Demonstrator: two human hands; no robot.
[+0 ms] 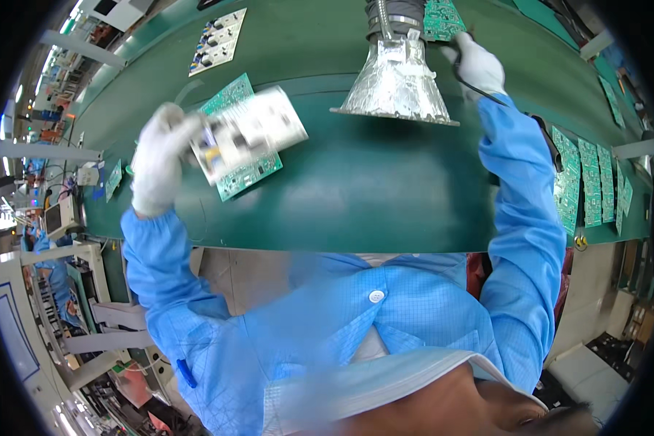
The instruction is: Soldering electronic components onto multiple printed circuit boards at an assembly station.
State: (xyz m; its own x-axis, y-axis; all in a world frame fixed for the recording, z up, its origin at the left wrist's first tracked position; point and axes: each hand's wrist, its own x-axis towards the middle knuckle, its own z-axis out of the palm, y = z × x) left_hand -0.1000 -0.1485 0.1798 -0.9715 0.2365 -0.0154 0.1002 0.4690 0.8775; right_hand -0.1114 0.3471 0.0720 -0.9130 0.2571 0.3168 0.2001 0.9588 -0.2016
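Gripping the white circuit board (254, 132) by its left end, left of frame centre, left hand (163, 149) should favour edges (likely light, stiff, fragile); right hand (479, 67), upper right, clasps a black cord (481, 92).

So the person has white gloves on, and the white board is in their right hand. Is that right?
Not quite: the white board is in the left hand, not the right one. The head view shows it. The gloves are white, as you said.
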